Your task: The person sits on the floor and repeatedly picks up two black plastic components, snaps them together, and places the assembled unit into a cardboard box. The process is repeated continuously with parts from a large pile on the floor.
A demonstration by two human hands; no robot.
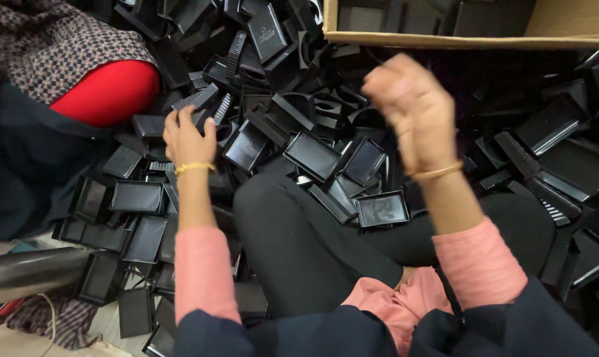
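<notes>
**Hands over a heap of black plastic trays**

I look down at a pile of black plastic trays [312,155] spread around my crossed legs. My left hand [187,139] reaches into the heap, fingers curled on a small black piece [203,118]; whether it truly grips it, I cannot tell. My right hand [412,109] is raised above the pile, blurred, loosely clenched, nothing visible in it. A cardboard box [471,36] sits beyond. Another person's red sleeve [107,89] shows at left.
</notes>
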